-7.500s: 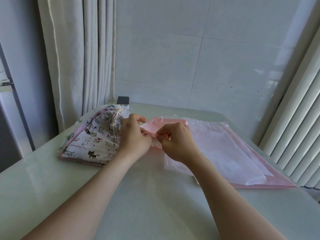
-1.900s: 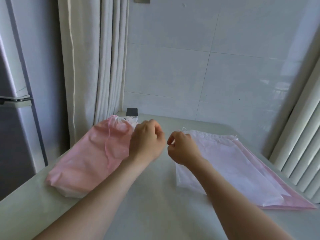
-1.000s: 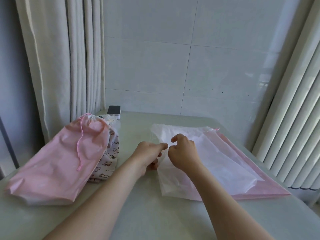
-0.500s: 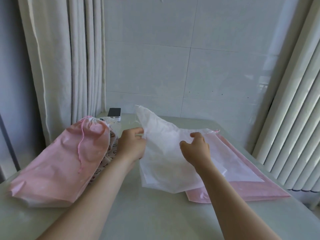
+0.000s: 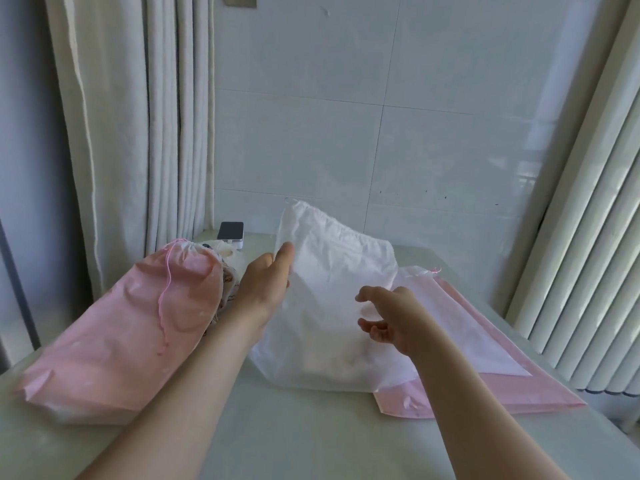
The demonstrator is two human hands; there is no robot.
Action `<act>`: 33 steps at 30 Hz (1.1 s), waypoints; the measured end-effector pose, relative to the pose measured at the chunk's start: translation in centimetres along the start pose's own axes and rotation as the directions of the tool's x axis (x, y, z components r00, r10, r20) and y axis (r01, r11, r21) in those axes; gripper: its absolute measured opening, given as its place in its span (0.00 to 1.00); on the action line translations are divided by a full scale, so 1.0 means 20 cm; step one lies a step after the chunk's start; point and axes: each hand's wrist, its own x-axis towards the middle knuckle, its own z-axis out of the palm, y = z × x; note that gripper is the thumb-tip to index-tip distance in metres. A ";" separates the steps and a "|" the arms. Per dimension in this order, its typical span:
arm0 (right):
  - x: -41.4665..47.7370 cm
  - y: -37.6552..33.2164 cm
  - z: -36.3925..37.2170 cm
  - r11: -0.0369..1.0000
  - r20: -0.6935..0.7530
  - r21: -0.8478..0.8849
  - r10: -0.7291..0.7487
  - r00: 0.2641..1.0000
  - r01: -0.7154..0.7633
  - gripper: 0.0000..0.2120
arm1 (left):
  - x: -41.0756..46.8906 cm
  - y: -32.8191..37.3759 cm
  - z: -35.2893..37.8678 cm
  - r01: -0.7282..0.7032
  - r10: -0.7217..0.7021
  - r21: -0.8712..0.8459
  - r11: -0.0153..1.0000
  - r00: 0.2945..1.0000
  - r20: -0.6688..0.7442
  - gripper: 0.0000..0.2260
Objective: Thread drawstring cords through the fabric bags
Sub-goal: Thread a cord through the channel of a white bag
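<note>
**A:** If you go by what lies on the table, how far along is the threading?

**B:** One bag looks finished. The bulging pink bag at nine o'clock is cinched at the neck, with its pink cord trailing down the front. A cat-print bag peeks out behind it, at about ten.

**A:** And the one being worked?

**B:** That's the white bag at twelve, lifted by its top. The left hand pinches its left edge, thumb in front. The right hand hovers before the fabric, fingers loosely spread and grasping nothing. I can't tell whether a cord runs in its hem.

**A:** What's left?

**B:** I'd judge the stack at three o'clock, a flat white bag on a flat pink bag.

**A:** Anything inside them?

**B:** The stacked pair lie flat and look empty. The bulging one's filling is hidden.
</note>
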 end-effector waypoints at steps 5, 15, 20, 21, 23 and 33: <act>0.05 -0.01 0.01 0.994 0.042 0.108 -0.030 0.999 0.026 0.11 | -0.02 0.04 -0.01 -0.157 0.158 -0.085 0.984 0.988 -0.001 0.21; 0.13 -0.09 0.03 0.807 -0.184 0.416 -0.377 0.908 0.419 0.10 | -0.01 0.12 -0.01 -0.359 0.370 -0.108 0.927 0.923 0.108 0.35; 0.14 -0.08 0.05 0.720 -0.100 0.505 -0.499 0.861 0.476 0.17 | -0.03 0.15 -0.02 -0.323 0.331 -0.172 0.931 0.943 0.021 0.46; 0.14 -0.08 0.04 0.694 -0.092 0.544 -0.510 0.855 0.472 0.17 | -0.02 0.14 -0.02 -0.309 0.315 -0.193 0.931 0.949 -0.001 0.51; 0.12 -0.10 0.02 0.644 -0.071 0.621 -0.521 0.851 0.446 0.15 | -0.02 0.14 -0.03 -0.244 0.256 -0.246 0.938 0.967 0.019 0.59; 0.10 -0.06 -0.05 0.634 0.027 0.764 -0.217 0.976 0.120 0.13 | -0.02 0.08 -0.04 0.029 -0.017 -0.475 0.880 0.999 0.029 0.55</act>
